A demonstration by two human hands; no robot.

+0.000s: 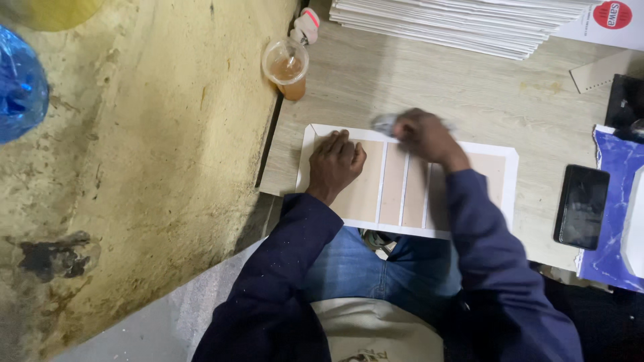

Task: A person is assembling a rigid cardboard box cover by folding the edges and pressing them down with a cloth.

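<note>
Pale wood-grain tabletop (483, 94) runs out ahead of you, with a stained yellow wall (147, 134) close on the left. Right at the near edge lies the white sheet (511, 175) with four tan board panels (362, 194) laid side by side on it: two broad outer ones, two narrow strips between. Your left hand (335, 163) lies flat on the leftmost panel, fingers spread and released, pinning it down. Your right hand (424, 137) is at the sheet's far edge, fingers closed around a crumpled grey cloth (384, 123), though the blur hides the exact grip. That sheet looks light and thin, likely to crease, while the panels look stiff, so I'd hold it by pressing flat or lifting at the white margin. One clear plastic cup (287, 67) with brownish liquid stands far left, one small white-and-pink bottle (307, 25) just beyond it. One stack of white sheets (463, 23) fills the far side, and one dark phone (581, 206) lies to the right beside a blue sheet (614, 201).
</note>
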